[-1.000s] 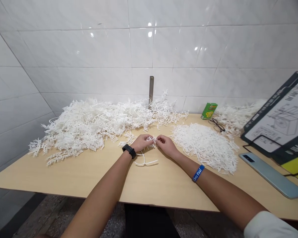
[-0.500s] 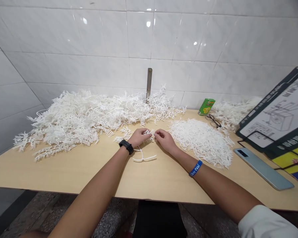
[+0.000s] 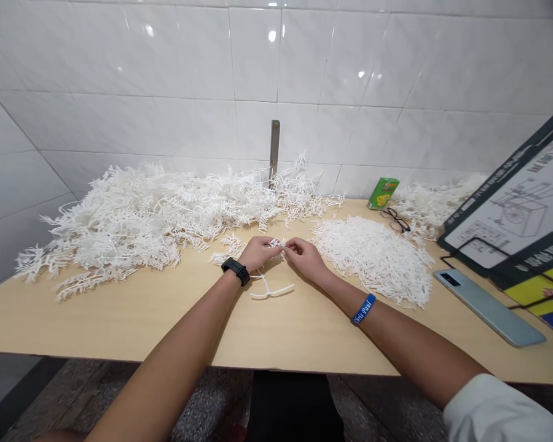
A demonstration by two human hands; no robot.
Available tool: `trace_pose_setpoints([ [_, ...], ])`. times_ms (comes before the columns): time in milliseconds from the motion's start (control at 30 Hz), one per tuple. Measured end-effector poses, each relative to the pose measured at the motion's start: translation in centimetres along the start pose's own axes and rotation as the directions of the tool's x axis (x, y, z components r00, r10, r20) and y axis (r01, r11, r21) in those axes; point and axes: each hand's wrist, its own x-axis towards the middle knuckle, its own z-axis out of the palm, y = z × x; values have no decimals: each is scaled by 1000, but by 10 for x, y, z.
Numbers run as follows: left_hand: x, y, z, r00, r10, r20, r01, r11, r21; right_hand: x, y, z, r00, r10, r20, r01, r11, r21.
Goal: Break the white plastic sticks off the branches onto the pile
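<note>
My left hand, with a black watch on its wrist, is closed around a branched white plastic sprue. Its forked stem hangs below the palm over the table. My right hand meets it from the right, thumb and forefinger pinched at the sprue's upper end, where the fingertips hide the small piece between them. Left of and behind the hands lies a large heap of similar white branched sprues. Right of my right hand spreads a flat pile of small loose white plastic pieces.
A green box and black-framed glasses stand behind the loose pile, near another white heap. A phone lies at the right beside a large printed carton. A metal bracket is fixed on the tiled wall.
My right fingertips have moved left and closed on the sprue's end beside my left fingers. The hanging stem has shifted slightly right and up. The view has tilted a little.
</note>
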Motion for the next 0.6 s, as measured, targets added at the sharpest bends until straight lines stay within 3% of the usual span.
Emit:
trace_pose_setpoints([
  [100,1,-2,1,998,48,-30,-45,995,84,0,0,1,1000,9,0,-9,1000,15],
  [233,4,-5,2,954,282,-107,-237,921,310,1,2,2,1000,8,-8,-8,1000,18],
  [367,3,-3,6,902,430,-42,-371,821,433,1,3,2,1000,7,-9,-7,1000,6],
  [467,1,1,10,915,402,6,-370,836,405,2,4,1,1000,12,-4,-12,1000,-11],
  [600,-2,4,12,970,243,-27,-205,868,452,3,5,1,1000,17,2,-17,1000,4],
])
